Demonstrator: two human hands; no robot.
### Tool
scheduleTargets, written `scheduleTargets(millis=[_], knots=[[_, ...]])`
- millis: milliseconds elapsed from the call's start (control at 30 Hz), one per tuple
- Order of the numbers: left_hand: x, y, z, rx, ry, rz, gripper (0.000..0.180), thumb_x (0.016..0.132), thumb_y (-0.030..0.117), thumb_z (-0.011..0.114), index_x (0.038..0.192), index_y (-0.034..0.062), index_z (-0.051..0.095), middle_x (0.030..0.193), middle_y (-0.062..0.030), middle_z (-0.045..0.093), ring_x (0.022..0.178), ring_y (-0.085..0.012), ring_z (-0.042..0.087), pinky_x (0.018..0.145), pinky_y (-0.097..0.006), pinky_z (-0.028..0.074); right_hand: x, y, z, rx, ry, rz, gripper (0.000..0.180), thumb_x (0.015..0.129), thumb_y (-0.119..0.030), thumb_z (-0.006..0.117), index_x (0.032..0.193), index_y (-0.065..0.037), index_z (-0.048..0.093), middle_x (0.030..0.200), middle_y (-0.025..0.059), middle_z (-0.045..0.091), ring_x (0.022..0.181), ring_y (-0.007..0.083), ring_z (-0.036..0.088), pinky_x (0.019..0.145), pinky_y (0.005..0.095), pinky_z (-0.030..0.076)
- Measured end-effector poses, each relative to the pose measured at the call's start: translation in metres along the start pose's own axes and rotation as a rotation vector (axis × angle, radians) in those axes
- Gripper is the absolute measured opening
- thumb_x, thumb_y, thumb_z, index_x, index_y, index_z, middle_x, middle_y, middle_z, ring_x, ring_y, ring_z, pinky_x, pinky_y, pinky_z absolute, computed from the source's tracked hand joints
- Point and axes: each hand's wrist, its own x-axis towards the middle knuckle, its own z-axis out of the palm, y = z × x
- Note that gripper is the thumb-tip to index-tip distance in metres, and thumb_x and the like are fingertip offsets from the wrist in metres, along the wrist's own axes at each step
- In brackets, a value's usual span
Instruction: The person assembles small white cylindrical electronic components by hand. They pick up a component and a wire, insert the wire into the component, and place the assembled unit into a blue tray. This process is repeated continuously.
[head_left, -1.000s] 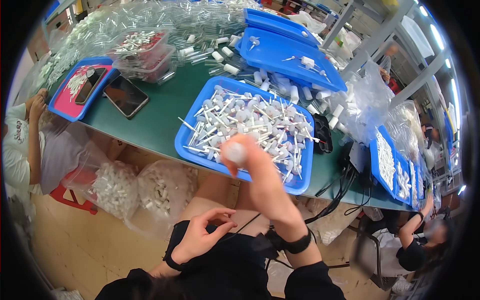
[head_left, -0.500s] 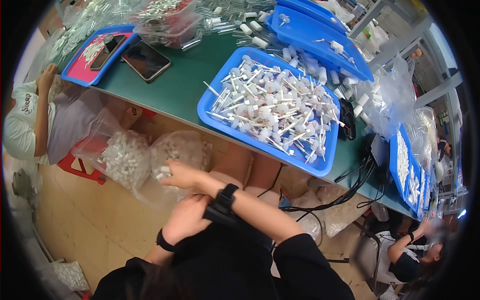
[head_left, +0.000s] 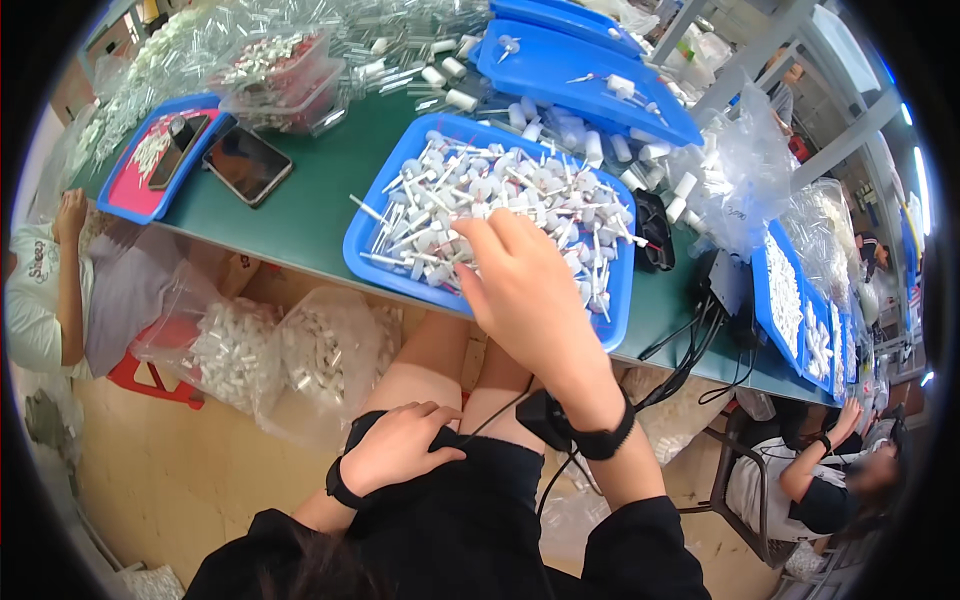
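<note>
A blue tray (head_left: 372,262) heaped with several white pump sprayer tops with thin dip tubes (head_left: 470,190) sits at the near edge of the green table (head_left: 310,200). My right hand (head_left: 520,290) reaches into the tray's near side, fingers curled down among the white parts; what it grips is hidden under the hand. My left hand (head_left: 400,445) rests on my lap on dark clothing, fingers loosely bent, holding nothing that I can see. Both wrists wear black bands with a cable.
Two clear bags of white parts (head_left: 290,350) hang below the table at left. A phone (head_left: 247,162), a pink-lined blue tray (head_left: 135,180) and clear tubes lie farther back. More blue trays (head_left: 570,70) stand behind and at right. Seated people are at both sides.
My right hand came up from the bags under the table's edge and now reaches into the blue tray. My left hand stays on my lap.
</note>
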Motion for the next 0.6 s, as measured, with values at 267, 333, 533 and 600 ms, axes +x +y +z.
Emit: scheduleTargets(millis=[267, 333, 533, 600], knots=[[0.012, 0.027, -0.042, -0.546, 0.266, 0.056, 0.02, 0.075, 0.007, 0.063, 0.093, -0.0018, 0.061, 0.086, -0.011, 0.064, 0.084, -0.0161, 0.062, 0.073, -0.027, 0.047, 0.007, 0.002, 0.008, -0.362, -0.09, -0.011, 0.012, 0.064, -0.007, 0.058, 0.075, -0.004, 0.055, 0.08, 0.0081, 0.051, 0.078, 0.0209, 0.052, 0.067, 0.0295, 0.041], [0.013, 0.034, -0.061, -0.701, 0.358, 0.088, 0.022, 0.077, 0.002, 0.061, 0.099, -0.0017, 0.059, 0.088, -0.0086, 0.064, 0.087, -0.0139, 0.061, 0.077, -0.026, 0.046, 0.01, 0.005, 0.004, -0.359, -0.107, -0.031, 0.014, 0.063, -0.007, 0.059, 0.076, -0.004, 0.056, 0.08, 0.0075, 0.051, 0.078, 0.0208, 0.052, 0.067, 0.0296, 0.041], [0.031, 0.042, -0.1, -0.869, 0.518, 0.211, 0.026, 0.08, -0.001, 0.059, 0.105, -0.0044, 0.055, 0.089, -0.0123, 0.064, 0.086, -0.0149, 0.06, 0.077, -0.025, 0.045, 0.02, 0.015, -0.002, -0.122, 0.235, 0.124, 0.017, 0.078, -0.015, 0.062, 0.087, -0.003, 0.053, 0.082, 0.0094, 0.053, 0.074, 0.0266, 0.054, 0.064, 0.0348, 0.042], [0.04, 0.052, -0.106, -0.902, 0.509, 0.175, 0.027, 0.08, 0.0, 0.059, 0.106, -0.0044, 0.055, 0.09, -0.013, 0.064, 0.084, -0.0147, 0.06, 0.076, -0.024, 0.046, 0.026, 0.023, 0.001, 0.015, 0.438, 0.269, 0.02, 0.079, -0.015, 0.061, 0.091, -0.003, 0.052, 0.085, 0.0099, 0.054, 0.074, 0.0271, 0.054, 0.064, 0.0348, 0.042]])
